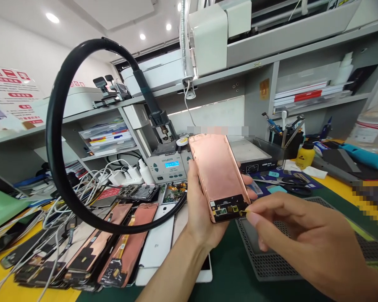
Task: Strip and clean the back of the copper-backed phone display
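A copper-coloured phone screen panel (219, 167) is held up in my left hand (200, 209), its thumb along the left edge and fingertips showing past the right edge. The panel's lower end carries a black strip with small green and gold circuit parts. My right hand (299, 235) is at the panel's lower right corner, thumb and index finger pinched on a small yellowish flex tab (243, 213). The other right-hand fingers are curled below.
Several copper-backed screens (141, 235) and white phones (157, 235) lie at the left under a black looped hose (55, 138). A hot-air station (168, 167) stands behind. A perforated grey mat (277, 268), scissors (283, 181) and a yellow bottle (305, 156) are on the right.
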`<action>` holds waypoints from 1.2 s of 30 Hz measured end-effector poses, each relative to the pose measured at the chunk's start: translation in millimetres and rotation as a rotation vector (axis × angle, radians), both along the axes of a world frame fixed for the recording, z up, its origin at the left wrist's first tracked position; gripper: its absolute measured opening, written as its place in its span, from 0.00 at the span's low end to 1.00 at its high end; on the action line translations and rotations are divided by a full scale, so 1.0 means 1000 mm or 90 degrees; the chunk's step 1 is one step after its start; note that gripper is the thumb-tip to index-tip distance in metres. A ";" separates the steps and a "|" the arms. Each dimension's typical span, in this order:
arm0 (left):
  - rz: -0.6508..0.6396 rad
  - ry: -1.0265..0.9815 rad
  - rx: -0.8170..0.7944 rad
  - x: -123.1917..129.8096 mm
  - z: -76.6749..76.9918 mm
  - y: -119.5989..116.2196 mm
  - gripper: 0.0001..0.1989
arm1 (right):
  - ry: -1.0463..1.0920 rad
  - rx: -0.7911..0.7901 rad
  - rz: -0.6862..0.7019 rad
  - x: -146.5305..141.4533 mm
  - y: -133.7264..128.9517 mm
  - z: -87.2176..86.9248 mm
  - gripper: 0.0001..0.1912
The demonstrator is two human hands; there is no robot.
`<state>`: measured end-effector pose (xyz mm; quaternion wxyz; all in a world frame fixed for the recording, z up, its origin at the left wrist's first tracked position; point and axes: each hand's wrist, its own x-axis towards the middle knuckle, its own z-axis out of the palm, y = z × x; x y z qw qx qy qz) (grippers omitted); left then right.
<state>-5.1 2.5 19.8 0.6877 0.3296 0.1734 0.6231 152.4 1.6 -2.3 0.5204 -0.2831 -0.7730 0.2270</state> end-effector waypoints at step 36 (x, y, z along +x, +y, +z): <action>0.146 0.107 -0.012 0.012 -0.008 0.001 0.29 | -0.184 0.149 -0.094 0.006 0.020 0.008 0.06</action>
